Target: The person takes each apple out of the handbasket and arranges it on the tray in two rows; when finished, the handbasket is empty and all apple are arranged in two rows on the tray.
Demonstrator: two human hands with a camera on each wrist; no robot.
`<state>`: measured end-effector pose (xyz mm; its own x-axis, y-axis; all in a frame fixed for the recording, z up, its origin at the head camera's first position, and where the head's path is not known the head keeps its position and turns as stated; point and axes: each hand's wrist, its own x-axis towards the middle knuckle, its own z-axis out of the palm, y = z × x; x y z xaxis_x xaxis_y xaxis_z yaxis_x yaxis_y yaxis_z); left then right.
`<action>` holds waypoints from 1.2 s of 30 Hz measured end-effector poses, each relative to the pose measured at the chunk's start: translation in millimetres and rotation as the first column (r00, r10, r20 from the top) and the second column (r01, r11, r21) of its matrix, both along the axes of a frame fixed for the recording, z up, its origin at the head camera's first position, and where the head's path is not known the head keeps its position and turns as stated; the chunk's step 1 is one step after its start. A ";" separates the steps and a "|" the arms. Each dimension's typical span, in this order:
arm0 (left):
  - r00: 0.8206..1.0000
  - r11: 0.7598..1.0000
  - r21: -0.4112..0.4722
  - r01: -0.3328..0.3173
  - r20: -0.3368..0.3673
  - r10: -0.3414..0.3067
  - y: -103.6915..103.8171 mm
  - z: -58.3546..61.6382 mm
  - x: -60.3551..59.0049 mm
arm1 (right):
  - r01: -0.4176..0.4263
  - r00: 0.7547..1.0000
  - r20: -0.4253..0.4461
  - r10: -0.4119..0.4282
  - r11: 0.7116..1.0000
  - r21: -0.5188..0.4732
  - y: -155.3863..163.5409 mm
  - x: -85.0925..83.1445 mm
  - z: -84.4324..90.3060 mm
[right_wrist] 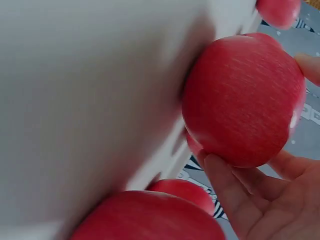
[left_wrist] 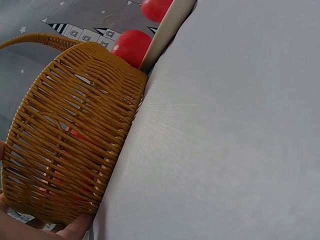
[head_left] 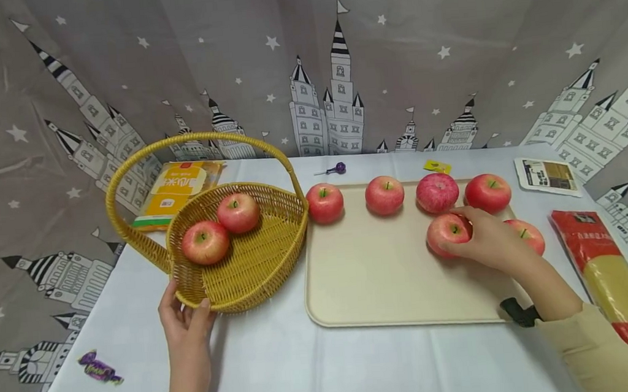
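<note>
My right hand (head_left: pixel 480 238) grips a red apple (head_left: pixel 447 233) on the cream tray (head_left: pixel 376 277); the right wrist view shows this apple (right_wrist: pixel 245 100) large, with my fingers (right_wrist: pixel 235 195) curled under it. Several more apples rest along the tray's far edge and one (head_left: pixel 528 234) lies behind my wrist. My left hand (head_left: pixel 185 320) holds the near rim of the yellow wicker basket (head_left: pixel 253 268), thumb over the edge. Two apples (head_left: pixel 205 242) (head_left: pixel 238 212) lie inside the basket. In the left wrist view the basket wall (left_wrist: pixel 75 135) fills the left side.
A yellow packet (head_left: pixel 175 191) lies behind the basket. A red and yellow bag (head_left: pixel 614 277) runs along the right edge. A printed card (head_left: pixel 547 176), a purple lollipop (head_left: pixel 336 169) and a small yellow wrapper (head_left: pixel 436 166) sit at the back. A purple candy (head_left: pixel 99 368) lies front left.
</note>
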<state>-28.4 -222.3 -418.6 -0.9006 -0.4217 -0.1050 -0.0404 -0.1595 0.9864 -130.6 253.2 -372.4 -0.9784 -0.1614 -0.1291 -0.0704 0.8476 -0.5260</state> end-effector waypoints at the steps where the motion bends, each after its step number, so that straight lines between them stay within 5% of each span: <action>1: 1.000 1.000 -0.001 -0.001 0.002 0.001 -0.1 0.3 -0.1 | -0.004 1.000 -0.003 0.004 1.000 -0.004 0.7 -0.6 -0.8; 9: 0.999 1.000 -0.017 -0.026 0.042 0.027 -0.7 2.6 -1.2 | 0.056 0.982 -0.177 -0.066 0.997 -0.059 -32.0 -8.6 30.8; 12: 0.998 0.999 -0.021 -0.033 0.049 0.034 -1.3 4.1 -0.8 | 0.008 0.981 -0.190 -0.032 0.992 -0.126 -64.8 -14.1 37.3; 18: 0.999 1.000 -0.010 -0.017 0.045 0.017 -0.3 4.5 0.4 | -0.228 0.959 -0.221 0.178 0.947 -0.224 -150.3 -24.1 29.2; 26: 0.999 1.000 -0.022 0.003 0.044 -0.003 1.4 1.1 1.5 | -0.480 0.866 -0.237 0.440 0.865 -0.145 -263.3 -45.7 11.9; 32: 0.999 1.000 -0.022 0.006 0.034 -0.005 0.9 1.2 1.4 | -0.367 0.929 -0.125 0.347 0.906 -0.213 -318.8 -80.4 -0.4; 36: 0.999 1.000 -0.019 0.001 0.037 0.000 -0.7 1.8 2.1 | -0.321 0.947 -0.080 0.312 0.927 -0.194 -347.1 -97.4 -7.1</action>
<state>-26.3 -223.1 -416.8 -0.8965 -0.4237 -0.1298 -0.0766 -0.1403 0.9871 -228.1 -93.9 -379.5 -0.8763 -0.4814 -0.0163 -0.3465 0.6536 -0.6729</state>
